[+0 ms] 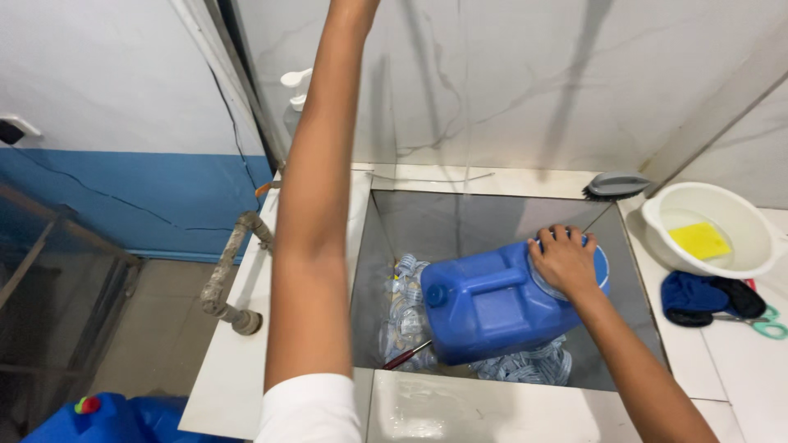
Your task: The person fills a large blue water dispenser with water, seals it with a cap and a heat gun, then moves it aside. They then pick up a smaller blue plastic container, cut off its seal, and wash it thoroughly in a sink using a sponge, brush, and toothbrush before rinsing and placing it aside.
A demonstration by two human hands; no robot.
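Note:
A blue plastic jerrycan [484,308] lies on its side in a grey metal sink [460,221], its capped spout pointing left. My right hand [565,261] rests on its right end, fingers spread over the can. Under and beside the can lie several small clear plastic bottles [402,308] with blue labels. My left arm [316,205] reaches straight up past the top of the view, so my left hand is out of sight.
A white basin [743,254] holding water and a yellow sponge [699,240] stands right of the sink. A dark blue cloth [698,297] and green-handled scissors [767,324] lie nearby. A grey brush [616,186] sits at the back rim. A pipe [226,275] is left.

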